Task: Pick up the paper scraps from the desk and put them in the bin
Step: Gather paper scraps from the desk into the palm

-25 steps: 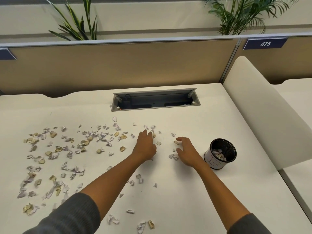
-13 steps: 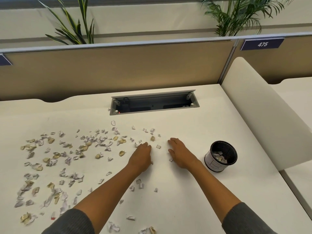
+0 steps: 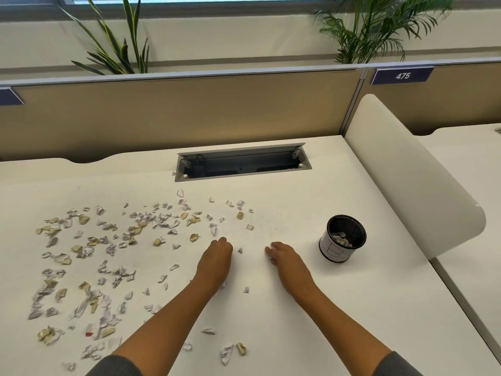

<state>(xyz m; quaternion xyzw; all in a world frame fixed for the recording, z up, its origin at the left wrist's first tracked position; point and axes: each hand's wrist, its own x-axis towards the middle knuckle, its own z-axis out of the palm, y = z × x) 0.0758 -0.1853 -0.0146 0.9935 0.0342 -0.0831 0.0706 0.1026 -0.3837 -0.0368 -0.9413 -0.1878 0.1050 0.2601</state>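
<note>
Both hands lie knuckles-up on the white desk (image 3: 284, 348), fingers curled under, so whether the left hand (image 3: 215, 260) or right hand (image 3: 287, 260) holds anything cannot be told. Paper scraps (image 3: 108, 256) litter the desk mostly left of the left hand, with one between the hands. The black mesh bin (image 3: 343, 240) stands just right of the right hand, scraps inside. Beyond them lie a cable tray (image 3: 241, 164), tan partition (image 3: 189, 112) and plants (image 3: 371, 25).

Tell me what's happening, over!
Both hands, left hand and right hand, curled on desk. Paper scraps mostly left. Bin right, path clear.
</note>
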